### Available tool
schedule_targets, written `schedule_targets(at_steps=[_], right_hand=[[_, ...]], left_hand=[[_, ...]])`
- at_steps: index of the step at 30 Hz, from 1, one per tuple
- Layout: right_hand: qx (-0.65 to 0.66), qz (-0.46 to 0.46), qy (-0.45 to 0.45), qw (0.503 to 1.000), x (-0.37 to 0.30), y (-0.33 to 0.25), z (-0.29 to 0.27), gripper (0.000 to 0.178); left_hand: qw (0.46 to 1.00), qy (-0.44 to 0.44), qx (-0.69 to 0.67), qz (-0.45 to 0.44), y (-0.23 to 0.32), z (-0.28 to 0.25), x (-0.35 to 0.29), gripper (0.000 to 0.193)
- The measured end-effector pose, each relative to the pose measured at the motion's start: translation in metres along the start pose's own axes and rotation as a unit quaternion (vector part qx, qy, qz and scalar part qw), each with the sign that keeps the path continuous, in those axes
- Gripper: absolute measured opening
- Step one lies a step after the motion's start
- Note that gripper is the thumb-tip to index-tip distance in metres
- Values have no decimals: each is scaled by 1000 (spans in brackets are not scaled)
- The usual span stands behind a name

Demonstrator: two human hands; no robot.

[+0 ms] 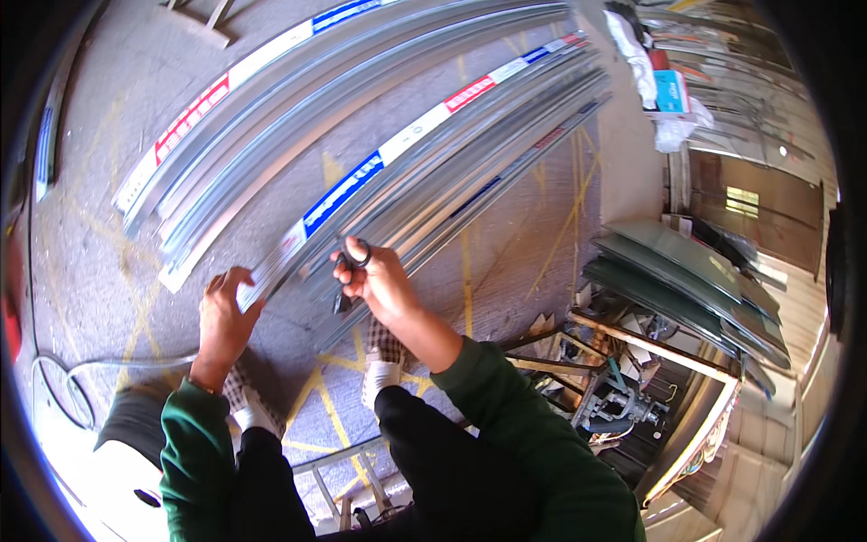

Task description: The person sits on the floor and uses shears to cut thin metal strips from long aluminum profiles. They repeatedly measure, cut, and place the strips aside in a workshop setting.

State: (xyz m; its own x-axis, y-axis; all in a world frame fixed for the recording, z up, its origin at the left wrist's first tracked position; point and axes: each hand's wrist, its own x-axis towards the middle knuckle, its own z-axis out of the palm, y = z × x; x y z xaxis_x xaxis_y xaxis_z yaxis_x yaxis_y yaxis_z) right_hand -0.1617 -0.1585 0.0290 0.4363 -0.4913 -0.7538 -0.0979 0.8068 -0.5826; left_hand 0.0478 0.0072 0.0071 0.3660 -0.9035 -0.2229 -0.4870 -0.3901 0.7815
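My left hand [224,318] is curled at the near end of a long metal profile [415,142], its thumb and fingers on either side of that end. White, blue and red printed film runs along this profile. Just right of it my right hand [375,282] is closed on black-handled scissors [359,254]; a finger loop shows above the hand, and the blades are mostly hidden. More bare grey profiles [470,167] lie alongside, passing beneath my right hand. Both feet, in checked shoes [386,343], stand close to the near ends.
A second bundle of long profiles [298,117] lies farther left on the concrete floor [90,244]. At the right, stacked glass panes [686,280] stand by a metal-framed cart [650,339] holding machinery. A pale hose [135,363] coils at the left, and a ladder-like metal frame [327,495] lies below me.
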Motion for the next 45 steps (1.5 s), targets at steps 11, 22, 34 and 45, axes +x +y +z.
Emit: schedule_targets(at_steps=[11,22,34,45], right_hand=[[-34,-21,52,998,-5,2,-1,40],[-14,-4,22,1000,3,-5,0,42],[23,7,-27,999,7,-14,-25,45],[27,-39,37,998,16,-18,-18,39]], left_hand=[[1000,-16,14,-13,4,-1,1,38],[999,-10,50,17,-6,2,-9,31],[999,-3,44,10,-5,3,-4,31],[999,3,45,17,-2,4,-3,37]])
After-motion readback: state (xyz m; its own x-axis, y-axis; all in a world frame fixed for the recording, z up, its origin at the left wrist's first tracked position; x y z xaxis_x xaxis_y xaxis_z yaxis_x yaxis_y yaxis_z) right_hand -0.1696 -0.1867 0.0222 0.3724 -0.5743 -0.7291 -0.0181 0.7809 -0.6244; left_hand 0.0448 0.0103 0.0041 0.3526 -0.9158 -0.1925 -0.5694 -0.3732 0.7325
